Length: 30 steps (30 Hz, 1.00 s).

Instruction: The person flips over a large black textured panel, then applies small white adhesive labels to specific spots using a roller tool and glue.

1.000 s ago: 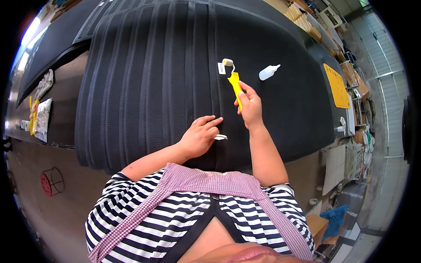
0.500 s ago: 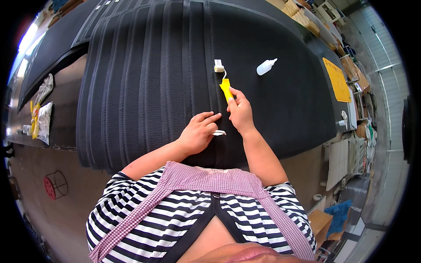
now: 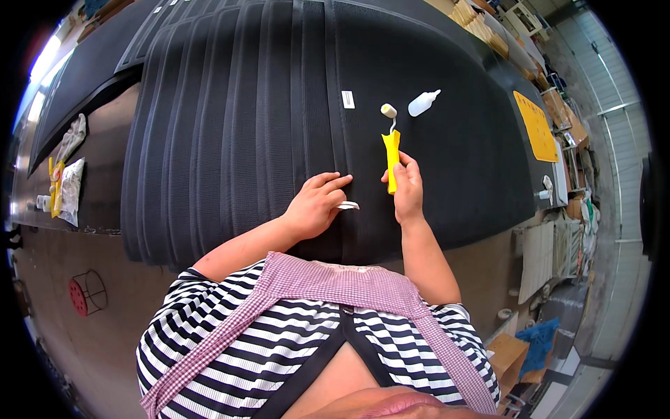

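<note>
My right hand (image 3: 408, 185) is wrapped round the yellow handle of a small hand roller (image 3: 391, 160). Its short pale roller head points away from me, over the smooth part of a large black ribbed mat (image 3: 433, 181). To the left, my left hand (image 3: 317, 206) rests on the mat beside a lengthwise seam. Its index and middle fingers stretch forward, while the other fingers curl around a small white strip (image 3: 347, 205) that pokes out on the right. A small white label (image 3: 348, 100) lies flat on the mat near the seam, left of the roller head.
A white squeeze bottle (image 3: 421, 104) lies right of the roller. A yellow sheet (image 3: 536, 126) sits at the table's right side. Gloves and a clear bag (image 3: 72, 192) lie at the left edge. On the floor at left stands a red-topped stool (image 3: 78, 297).
My right hand has moved the roller to the right, off the white label, which now shows whole. My left hand has stayed almost in place.
</note>
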Tool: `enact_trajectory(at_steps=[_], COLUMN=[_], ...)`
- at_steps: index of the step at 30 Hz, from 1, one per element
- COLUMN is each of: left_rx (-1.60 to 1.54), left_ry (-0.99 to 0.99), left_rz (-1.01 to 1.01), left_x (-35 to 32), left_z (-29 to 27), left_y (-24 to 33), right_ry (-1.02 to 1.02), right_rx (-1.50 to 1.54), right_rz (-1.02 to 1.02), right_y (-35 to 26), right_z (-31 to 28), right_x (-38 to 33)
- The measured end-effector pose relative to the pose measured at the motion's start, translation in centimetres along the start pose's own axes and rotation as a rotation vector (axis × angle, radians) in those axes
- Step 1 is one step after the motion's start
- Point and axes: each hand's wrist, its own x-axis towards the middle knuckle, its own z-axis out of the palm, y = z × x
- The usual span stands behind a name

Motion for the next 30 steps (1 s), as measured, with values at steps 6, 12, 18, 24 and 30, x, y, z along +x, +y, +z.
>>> enact_trajectory(at_steps=[6, 12, 18, 24, 30], left_rx=[-0.04, -0.07, -0.035, -0.025, -0.07], left_ry=[-0.001, 0.003, -0.016, 0.015, -0.008], left_rz=[-0.023, -0.035, -0.034, -0.021, -0.028], left_x=[0.2, 0.2, 0.2, 0.0, 0.2], left_z=[0.1, 0.2, -0.1, 0.0, -0.3], left_y=[-0.1, 0.0, 0.2, 0.0, 0.1], right_ry=[0.112, 0.217, 0.5, 0.656, 0.623], right_rx=[-0.419, -0.992, -0.76, -0.547, -0.207], right_rz=[-0.204, -0.291, -0.21, -0.104, -0.209], right_y=[0.7, 0.7, -0.7, -0.2, 0.7], right_z=[0.5, 1.6, -0.1, -1.5, -2.7], right_x=[3.3, 5.0, 7.2, 16.7, 19.5])
